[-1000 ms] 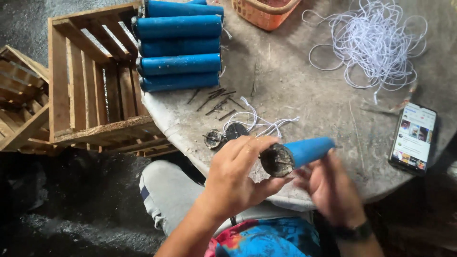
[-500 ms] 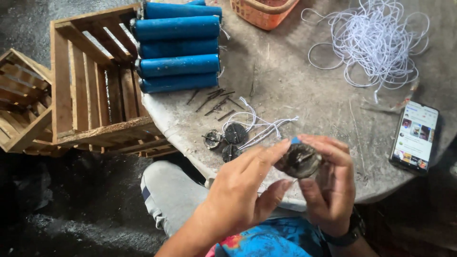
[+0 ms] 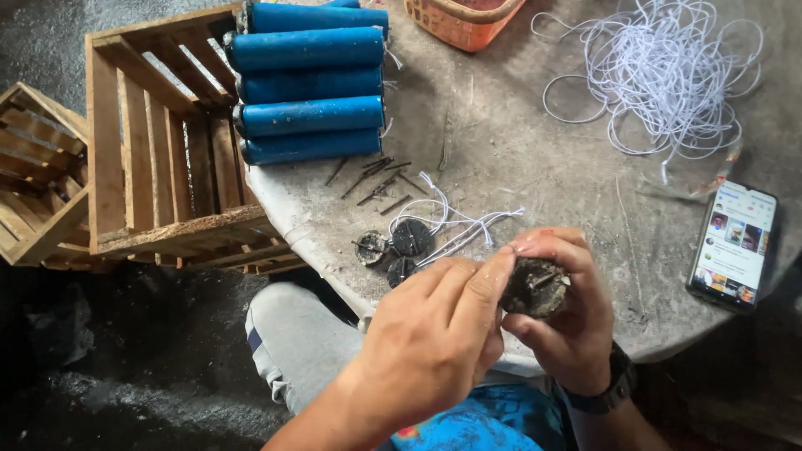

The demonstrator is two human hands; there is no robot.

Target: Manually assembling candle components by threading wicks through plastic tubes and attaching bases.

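Note:
My right hand (image 3: 566, 317) grips a blue tube end-on, so only its dark, dirty round end (image 3: 535, 287) faces the camera. My left hand (image 3: 434, 334) reaches across from the left, its fingertips touching that end. Just beyond my hands, three dark round discs (image 3: 394, 247) with short white strings (image 3: 455, 224) lie on the grey round table (image 3: 535, 159). Several dark nails (image 3: 376, 179) lie scattered behind them. A stack of blue tubes (image 3: 309, 83) rests at the table's left edge.
A wooden crate (image 3: 159, 159) stands left of the table, with another crate (image 3: 38, 192) further left. A tangle of white string (image 3: 668, 71) lies at the back right, an orange basket (image 3: 464, 21) at the back, a smartphone (image 3: 735, 246) on the right.
The blue tube lay sideways in my hands a second ago; it has been turned end-on toward the camera. My left fingers now press on its end.

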